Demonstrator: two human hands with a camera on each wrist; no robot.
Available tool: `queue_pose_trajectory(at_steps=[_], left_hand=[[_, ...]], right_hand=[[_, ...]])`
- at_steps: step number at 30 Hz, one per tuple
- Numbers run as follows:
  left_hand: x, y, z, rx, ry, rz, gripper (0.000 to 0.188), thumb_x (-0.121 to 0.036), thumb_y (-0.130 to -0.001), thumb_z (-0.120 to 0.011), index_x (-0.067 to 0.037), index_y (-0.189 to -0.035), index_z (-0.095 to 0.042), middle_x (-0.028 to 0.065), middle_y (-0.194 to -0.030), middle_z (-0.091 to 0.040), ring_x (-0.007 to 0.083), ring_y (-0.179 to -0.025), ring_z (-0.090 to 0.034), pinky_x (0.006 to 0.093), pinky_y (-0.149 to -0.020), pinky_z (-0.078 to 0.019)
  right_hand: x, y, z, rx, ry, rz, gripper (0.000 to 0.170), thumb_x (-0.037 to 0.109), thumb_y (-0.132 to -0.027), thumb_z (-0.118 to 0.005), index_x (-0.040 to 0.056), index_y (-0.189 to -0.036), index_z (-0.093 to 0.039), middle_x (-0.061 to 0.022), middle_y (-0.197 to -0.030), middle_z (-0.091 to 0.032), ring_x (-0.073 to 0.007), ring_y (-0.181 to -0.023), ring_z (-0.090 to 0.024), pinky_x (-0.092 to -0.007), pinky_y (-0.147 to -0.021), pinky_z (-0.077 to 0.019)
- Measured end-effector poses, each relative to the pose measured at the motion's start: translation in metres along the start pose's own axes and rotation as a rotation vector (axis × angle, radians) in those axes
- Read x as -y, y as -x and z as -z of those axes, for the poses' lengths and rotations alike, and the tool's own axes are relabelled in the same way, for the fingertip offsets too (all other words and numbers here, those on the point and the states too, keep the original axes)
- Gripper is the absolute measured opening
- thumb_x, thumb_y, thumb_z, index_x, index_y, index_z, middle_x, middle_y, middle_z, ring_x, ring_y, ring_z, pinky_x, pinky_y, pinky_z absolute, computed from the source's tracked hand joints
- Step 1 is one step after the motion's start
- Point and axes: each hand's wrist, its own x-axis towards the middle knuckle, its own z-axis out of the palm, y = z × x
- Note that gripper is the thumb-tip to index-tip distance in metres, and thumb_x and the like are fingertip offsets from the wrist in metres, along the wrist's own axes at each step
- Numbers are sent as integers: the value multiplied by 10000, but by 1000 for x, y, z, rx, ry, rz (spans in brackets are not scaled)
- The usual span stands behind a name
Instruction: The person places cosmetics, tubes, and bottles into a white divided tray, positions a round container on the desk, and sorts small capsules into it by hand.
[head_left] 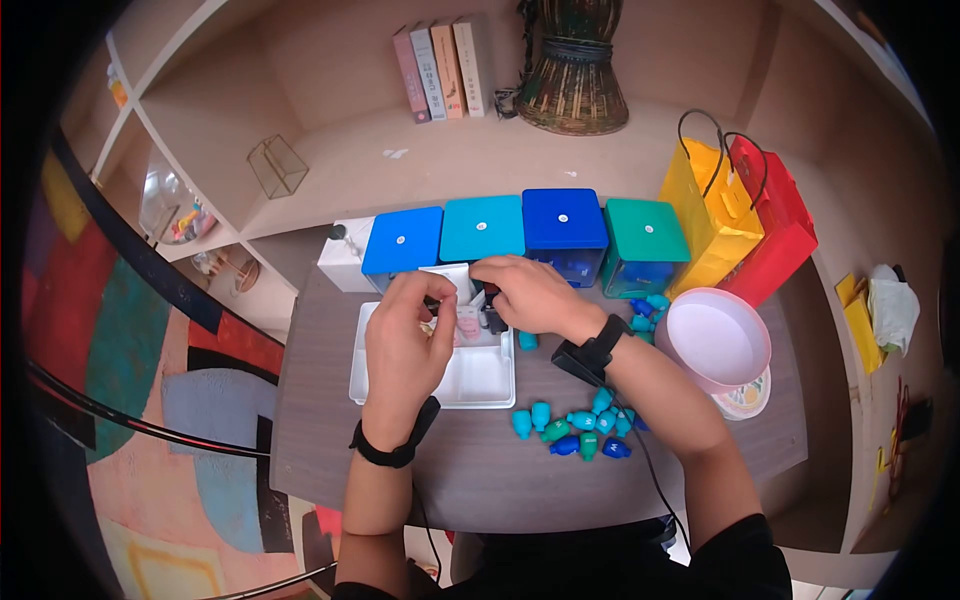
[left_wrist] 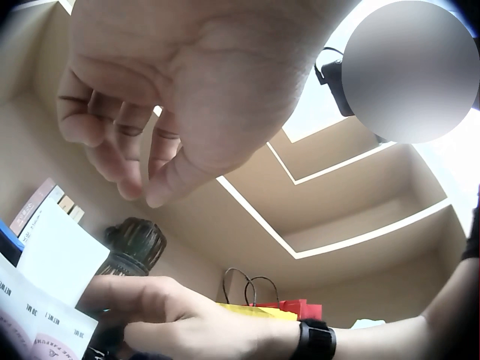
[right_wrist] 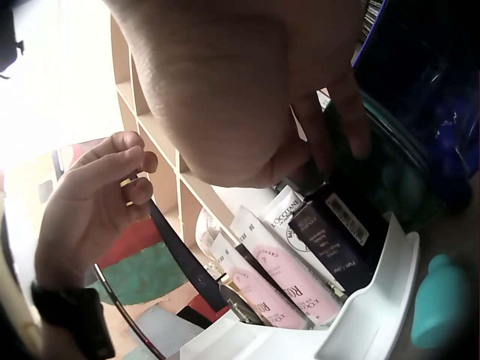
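Table front: the grey-brown table (head_left: 560, 495) bears a loose cluster of small blue, teal and green bottle-shaped pieces (head_left: 583, 421), right of centre.
Left hand: the left hand (head_left: 405, 335) hangs above the tray's left part, fingers loosely bent, thumb near the fingertips, nothing visible between them.
Right hand: the right hand (head_left: 535, 295) reaches over the tray's back right corner, fingers down by a dark box (right_wrist: 349, 238); whether they pinch anything I cannot tell.
Tray: the divided white tray (head_left: 440, 405) lies under both hands; in its back part, pink-and-white tubes (right_wrist: 292, 277) lean beside a white tube (right_wrist: 294, 229) and the dark box.
Right side: a round pink box (head_left: 718, 338) overlaps a round patterned piece (head_left: 750, 398).
Back row: a white box (head_left: 345, 262), then blue, teal, dark-blue and green lidded containers (head_left: 483, 227), then yellow and red bags (head_left: 710, 225).
Shelf: four upright books (head_left: 438, 72) near a woven vessel (head_left: 575, 85).
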Motion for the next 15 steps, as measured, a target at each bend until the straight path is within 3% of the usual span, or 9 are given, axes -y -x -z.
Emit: queue_pose_trajectory(at_steps=[6, 15], left_hand=[[4, 4, -10, 80, -102, 24, 138, -75, -889, -772, -51, -1019, -729, 103, -925, -692, 281, -751, -684, 388, -662, -547], [7, 11, -27, 254, -278, 91, 273, -175, -891, -793, -54, -1135, -781, 137, -902, -691, 347, -766, -713, 458, -677, -562]], right_hand=[[3, -1, 6, 110, 15, -77, 494, -18, -827, -576, 53, -1307, -667, -148, -1291, -697, -395, -1169, -665, -511, -931, -565], [-1, 10, 8, 50, 13, -86, 484, 8, -845, -589, 109, -1313, -661, -146, -1221, -705, -390, -1117, -684, -503, -897, -571]])
